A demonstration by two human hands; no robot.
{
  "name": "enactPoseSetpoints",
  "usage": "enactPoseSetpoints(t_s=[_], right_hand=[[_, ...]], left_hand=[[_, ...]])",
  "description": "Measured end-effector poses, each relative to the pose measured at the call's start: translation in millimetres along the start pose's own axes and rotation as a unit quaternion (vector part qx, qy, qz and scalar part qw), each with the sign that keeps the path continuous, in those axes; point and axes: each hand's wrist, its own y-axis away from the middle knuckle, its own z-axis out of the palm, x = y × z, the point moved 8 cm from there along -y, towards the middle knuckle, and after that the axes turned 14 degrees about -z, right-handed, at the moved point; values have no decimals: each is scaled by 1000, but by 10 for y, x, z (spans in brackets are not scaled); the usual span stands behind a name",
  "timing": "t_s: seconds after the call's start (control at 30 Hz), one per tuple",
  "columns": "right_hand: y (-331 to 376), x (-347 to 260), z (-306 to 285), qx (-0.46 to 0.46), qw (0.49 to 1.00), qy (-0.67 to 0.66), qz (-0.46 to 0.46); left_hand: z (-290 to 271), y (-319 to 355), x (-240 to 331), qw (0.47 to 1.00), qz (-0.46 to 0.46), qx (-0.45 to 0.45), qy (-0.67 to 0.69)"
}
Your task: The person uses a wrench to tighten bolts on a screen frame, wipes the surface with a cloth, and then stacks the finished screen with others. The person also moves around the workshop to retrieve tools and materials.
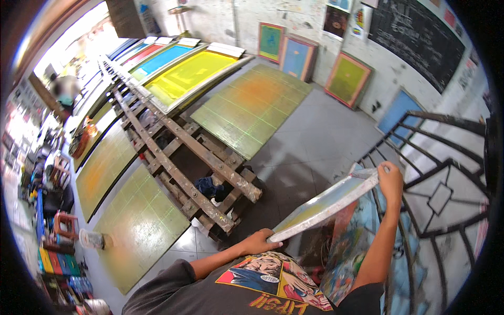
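Both hands grip a framed printing screen (pixel 328 202), carried edge-on above the floor: left hand (pixel 260 242) closed on its near corner, right hand (pixel 390 181) on the far end. Green worktop (pixel 252 107) lies well apart; screen not yet set down.

Held screen frame (pixel 328 202) yellow-blue mesh; raised screen (pixel 186 76) yellow.
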Motion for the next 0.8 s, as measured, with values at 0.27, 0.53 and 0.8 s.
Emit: enactPoseSetpoints(t_s=[0.27, 0.53, 0.8], right_hand=[[-1330, 518, 199, -16, 998, -46, -47], [-3061, 1454, 590, -28, 997, -70, -12], [-4411, 2112, 687, 5, 999, -42, 9]], left_hand=[[-232, -920, 730, 993, 15, 115, -29], [-995, -2552, 1713, 991, 16, 116, -59], [-1833, -3902, 2720, 950, 52, 248, -182]])
